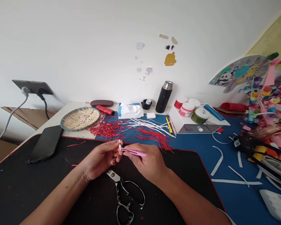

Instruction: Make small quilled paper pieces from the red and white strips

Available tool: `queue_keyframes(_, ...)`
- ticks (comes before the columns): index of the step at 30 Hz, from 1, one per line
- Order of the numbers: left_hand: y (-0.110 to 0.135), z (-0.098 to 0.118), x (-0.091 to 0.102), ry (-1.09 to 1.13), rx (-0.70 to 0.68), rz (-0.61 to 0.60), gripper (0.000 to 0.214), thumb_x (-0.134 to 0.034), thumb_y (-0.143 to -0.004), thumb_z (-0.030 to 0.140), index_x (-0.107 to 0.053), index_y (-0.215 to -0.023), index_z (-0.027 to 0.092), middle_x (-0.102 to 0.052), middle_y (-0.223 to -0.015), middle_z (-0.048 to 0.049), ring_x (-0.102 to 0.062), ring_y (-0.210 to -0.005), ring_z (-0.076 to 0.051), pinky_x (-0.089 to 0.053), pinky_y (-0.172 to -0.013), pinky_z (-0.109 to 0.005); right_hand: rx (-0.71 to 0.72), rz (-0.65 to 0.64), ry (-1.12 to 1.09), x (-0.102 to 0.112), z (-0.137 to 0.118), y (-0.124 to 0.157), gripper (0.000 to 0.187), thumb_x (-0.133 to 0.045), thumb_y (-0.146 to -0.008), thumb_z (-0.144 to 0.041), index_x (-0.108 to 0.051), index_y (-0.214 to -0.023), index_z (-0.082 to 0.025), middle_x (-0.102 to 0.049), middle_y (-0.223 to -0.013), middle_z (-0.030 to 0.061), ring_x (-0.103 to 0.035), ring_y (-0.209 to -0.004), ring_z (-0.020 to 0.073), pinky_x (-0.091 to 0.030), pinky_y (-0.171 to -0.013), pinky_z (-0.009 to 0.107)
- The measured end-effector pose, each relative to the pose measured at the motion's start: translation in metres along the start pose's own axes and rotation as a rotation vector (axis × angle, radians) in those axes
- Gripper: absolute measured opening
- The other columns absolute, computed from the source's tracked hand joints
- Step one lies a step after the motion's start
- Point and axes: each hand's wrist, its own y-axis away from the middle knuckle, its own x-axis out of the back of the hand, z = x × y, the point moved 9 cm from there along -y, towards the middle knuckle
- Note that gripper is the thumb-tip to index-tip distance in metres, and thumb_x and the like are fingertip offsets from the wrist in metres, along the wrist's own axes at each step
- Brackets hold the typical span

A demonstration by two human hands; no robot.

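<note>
Lilac slim tweezers, pinched in the right hand, meet a small white-and-red corded piece that the left hand pinches upright, presumably steadying it; silver metal scissors lie just nearside of both hands, probably for easy reach.

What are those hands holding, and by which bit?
Left hand: a small red-and-white piece, exact hold unclear. Right hand: purple tweezers, pinched by their sides.

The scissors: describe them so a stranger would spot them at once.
Find the black mat. On it, just below the left hand, lie the scissors. Their big, looped metal handles set them apart from the slim purple tool in the right hand.
</note>
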Motion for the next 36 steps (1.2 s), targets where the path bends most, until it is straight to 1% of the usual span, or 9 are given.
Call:
queue_keyframes(4, 0.001, 0.0, -0.001, 0.003, 0.005, -0.001, 0.018, -0.088, -0.079, 0.019, -0.078, -0.092, 0.011, -0.073, -0.07, -0.0053, -0.067, -0.055, -0.013, -0.049, -0.042, -0.015, 0.028, 0.009, -0.002, 0.002, -0.004, -0.001, 0.012, -0.066, -0.104, -0.031, -0.077, -0.107, -0.026, -0.084, -0.095, 0.0018, -0.081, -0.083, 0.018, -0.058, -0.074, 0.025)
queue_keyframes(9, 0.0, 0.001, -0.002, -0.016, 0.001, 0.003, 0.022, -0.092, -0.077, 0.022, -0.078, -0.091, 0.01, -0.072, -0.07, -0.0049, -0.066, -0.054, -0.012, -0.048, -0.042, -0.014, 0.055, 0.012, 0.027, 0.001, -0.005, -0.001, 0.012, -0.066, -0.104, -0.032, -0.076, -0.105, -0.025, -0.084, -0.093, 0.0012, -0.081, -0.08, 0.0176, -0.057, -0.071, 0.024)
queue_keyframes(13, 0.001, 0.004, -0.001, -0.043, -0.011, 0.004, 0.023, -0.091, -0.078, 0.024, -0.078, -0.091, 0.011, -0.072, -0.071, -0.0051, -0.066, -0.056, -0.013, -0.048, -0.042, -0.015, 0.103, 0.043, 0.024, 0.004, -0.008, -0.001, 0.014, -0.065, -0.105, -0.032, -0.076, -0.104, -0.022, -0.084, -0.09, 0.0024, -0.081, -0.078, 0.0171, -0.056, -0.069, 0.023)
queue_keyframes(16, 0.003, 0.008, 0.0, -0.088, -0.04, 0.008, 0.024, -0.09, -0.081, 0.026, -0.079, -0.095, 0.012, -0.073, -0.075, -0.0058, -0.067, -0.059, -0.013, -0.05, -0.045, -0.015, 0.101, 0.047, 0.014, 0.005, -0.007, -0.002, 0.014, -0.066, -0.104, -0.03, -0.076, -0.102, -0.021, -0.083, -0.088, 0.0038, -0.08, -0.077, 0.0172, -0.056, -0.069, 0.023)
queue_keyframes(18, 0.004, 0.011, 0.0, -0.13, -0.055, 0.015, 0.028, -0.092, -0.079, 0.026, -0.08, -0.1, 0.012, -0.072, -0.076, -0.0055, -0.066, -0.06, -0.013, -0.052, -0.048, -0.016, 0.082, 0.045, -0.009, 0.004, -0.006, -0.001, 0.013, -0.067, -0.103, -0.029, -0.076, -0.101, -0.02, -0.083, -0.089, 0.0039, -0.08, -0.078, 0.0175, -0.055, -0.069, 0.023)
queue_keyframes(25, 0.003, 0.012, 0.001, -0.195, -0.072, 0.03, 0.035, -0.095, -0.075, 0.035, -0.08, -0.095, 0.011, -0.069, -0.074, -0.0045, -0.063, -0.059, -0.011, -0.05, -0.047, -0.015, -0.051, 0.0, -0.162, -0.002, 0.006, 0.0, 0.013, -0.068, -0.102, -0.029, -0.077, -0.101, -0.02, -0.083, -0.092, 0.0037, -0.077, -0.076, 0.0159, -0.054, -0.068, 0.023)
queue_keyframes(31, 0.004, 0.012, -0.001, -0.221, -0.076, 0.013, 0.032, -0.095, -0.075, 0.035, -0.081, -0.095, 0.014, -0.067, -0.072, -0.0031, -0.059, -0.057, -0.009, -0.045, -0.045, -0.013, -0.229, -0.086, -0.234, -0.009, 0.021, -0.001, 0.022, -0.066, -0.102, -0.037, -0.08, -0.094, -0.022, -0.08, -0.091, 0.0036, -0.074, -0.077, 0.0168, -0.052, -0.069, 0.025)
queue_keyframes(33, 0.004, 0.012, -0.002, -0.228, -0.075, 0.006, 0.032, -0.095, -0.075, 0.034, -0.081, -0.094, 0.014, -0.066, -0.072, -0.0026, -0.058, -0.056, -0.009, -0.044, -0.045, -0.013, -0.318, -0.124, -0.29, -0.013, 0.028, 0.0, 0.027, -0.065, -0.102, -0.042, -0.08, -0.091, -0.022, -0.077, -0.082, 0.0031, -0.07, -0.065, 0.0152, -0.049, -0.06, 0.025)
queue_keyframes(36, 0.004, 0.011, -0.003, -0.248, -0.069, -0.014, 0.031, -0.094, -0.076, 0.035, -0.08, -0.094, 0.014, -0.065, -0.072, -0.0021, -0.057, -0.056, -0.009, -0.042, -0.044, -0.013, -0.481, -0.171, -0.413, -0.021, 0.042, 0.006, 0.032, -0.067, -0.099, -0.048, -0.077, -0.09, -0.019, -0.061, -0.057, -0.0028, -0.053, -0.043, 0.0106, -0.037, -0.045, 0.023)
